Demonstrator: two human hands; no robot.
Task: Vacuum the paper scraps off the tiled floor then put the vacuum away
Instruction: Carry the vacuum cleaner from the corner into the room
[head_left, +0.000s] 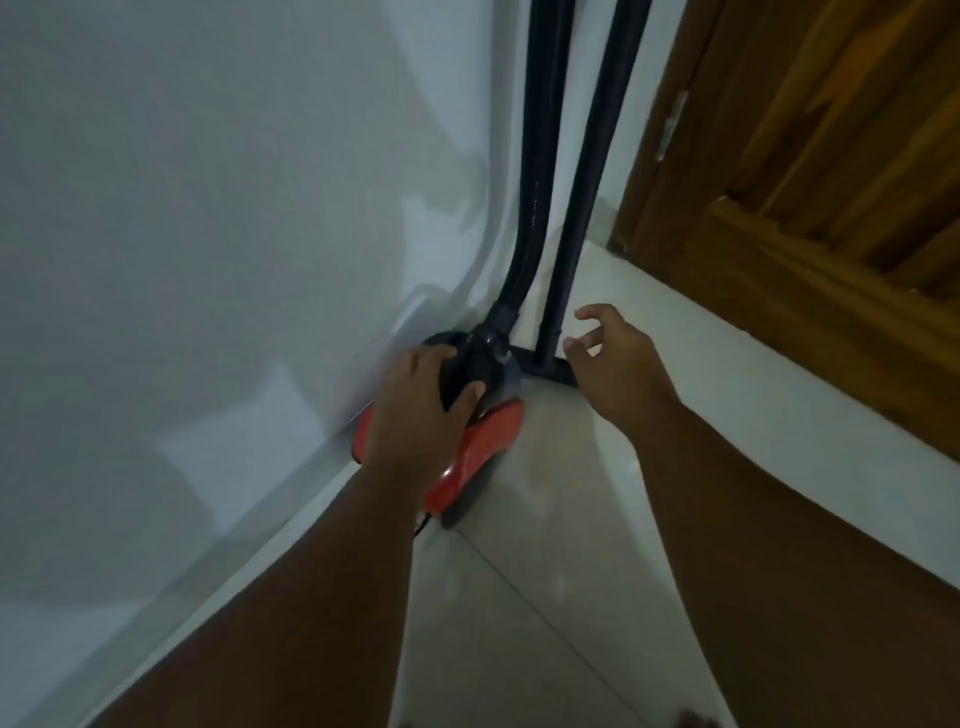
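Observation:
A red and black canister vacuum (485, 441) sits on the tiled floor (519, 597) in the corner against the white wall. Its ribbed black hose (535, 171) and black wand (587, 171) stand upright along the corner, and the flat floor nozzle (540, 366) rests on the floor at the wand's foot. My left hand (415, 410) grips the black top of the vacuum body. My right hand (615, 364) hovers just right of the wand's base, fingers spread and holding nothing. No paper scraps show on the floor.
A white wall (208, 234) fills the left side. A wooden door (831, 182) with its frame stands at the right behind a pale raised step (753, 374). A thin black cord (423, 525) trails from the vacuum's near end.

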